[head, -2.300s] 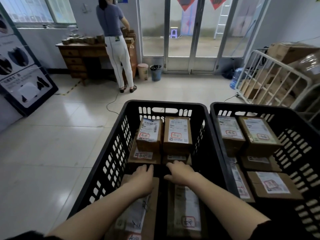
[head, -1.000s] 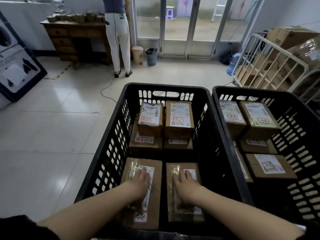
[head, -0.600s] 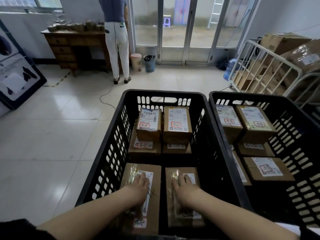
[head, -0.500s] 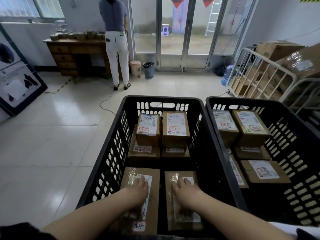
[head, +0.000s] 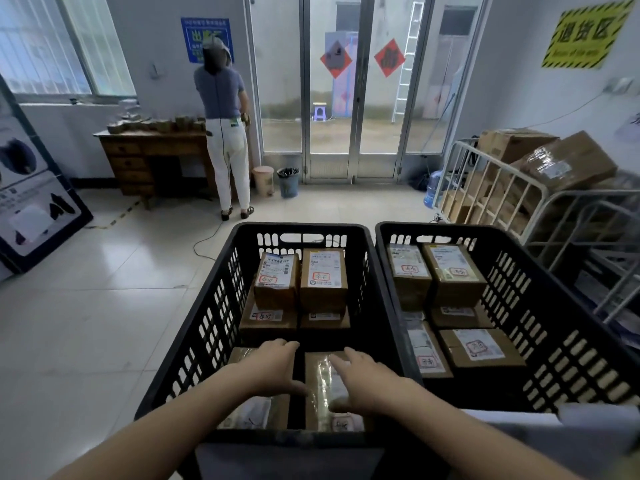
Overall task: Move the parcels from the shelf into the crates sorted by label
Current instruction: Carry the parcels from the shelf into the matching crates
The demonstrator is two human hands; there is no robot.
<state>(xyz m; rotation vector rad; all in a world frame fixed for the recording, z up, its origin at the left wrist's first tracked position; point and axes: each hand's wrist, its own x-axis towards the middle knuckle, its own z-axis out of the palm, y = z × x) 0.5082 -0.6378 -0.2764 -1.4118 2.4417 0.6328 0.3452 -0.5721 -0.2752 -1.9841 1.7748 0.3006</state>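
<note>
Through the head camera I am looking down into a parcel sorting room. At far left a dark poster board [head: 34, 209] is leaning against the wall below a window [head: 62, 43]. Next to it a second person [head: 225, 133] is standing, back to me, at a wooden desk [head: 152, 157] piled with small boxes. A pink bin [head: 263, 180] and a blue bin [head: 288, 183] are sitting just beside the glass doors [head: 346, 98].

In the foreground the left crate [head: 214, 306], black and slotted, is holding brown parcels. A far stack [head: 323, 278] is showing red-stamped labels, and two more parcels are lying flat side by side nearer me. The left hand [head: 277, 368] is reaching over the near left parcel [head: 256, 412], fingers straight and apart, thumb splayed toward the gap. I cannot tell whether the palm is touching the cardboard. The right hand [head: 363, 382] is stretching over the near right parcel [head: 322, 386], fingers loose and gripping nothing.

Just beside it the right crate [head: 554, 323] is carrying more labelled parcels, two stacked high [head: 453, 275] at the far end and two lying lower [head: 481, 348]. Beyond it a white metal cart [head: 485, 174] is holding large cartons [head: 568, 161], a water jug [head: 433, 192] is standing at its foot, and a yellow sign [head: 585, 38] is hanging on the wall above.
</note>
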